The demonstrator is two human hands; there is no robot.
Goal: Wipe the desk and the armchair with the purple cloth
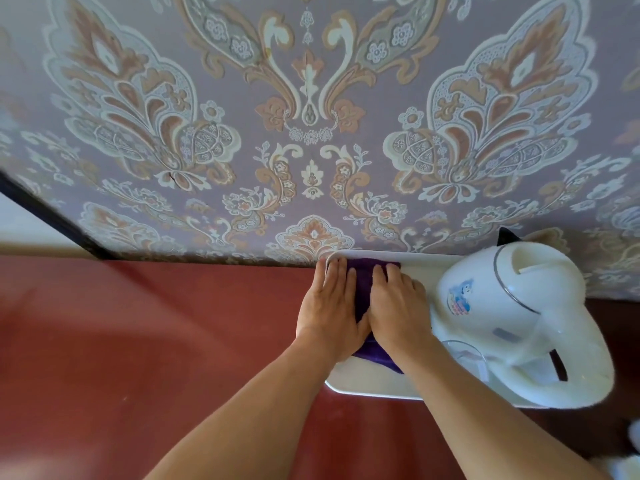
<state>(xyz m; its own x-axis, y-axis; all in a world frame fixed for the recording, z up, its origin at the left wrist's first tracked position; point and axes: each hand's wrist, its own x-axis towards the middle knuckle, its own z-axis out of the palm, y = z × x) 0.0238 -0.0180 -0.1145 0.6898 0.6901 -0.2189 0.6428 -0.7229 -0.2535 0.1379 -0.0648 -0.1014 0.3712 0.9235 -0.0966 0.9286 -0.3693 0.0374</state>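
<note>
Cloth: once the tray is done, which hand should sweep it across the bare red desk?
Probably the left hand. It presses the cloth on the side facing the open desk. The right hand sits beside the kettle, which boxes it in.

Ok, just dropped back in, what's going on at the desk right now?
A person has both hands flat on the purple cloth, the left hand beside the right hand. The cloth lies on a white tray that sits on the reddish desk against the patterned wall. A white kettle stands on the tray just right of the hands, with a clear glass in front of it. No armchair is in view.
</note>
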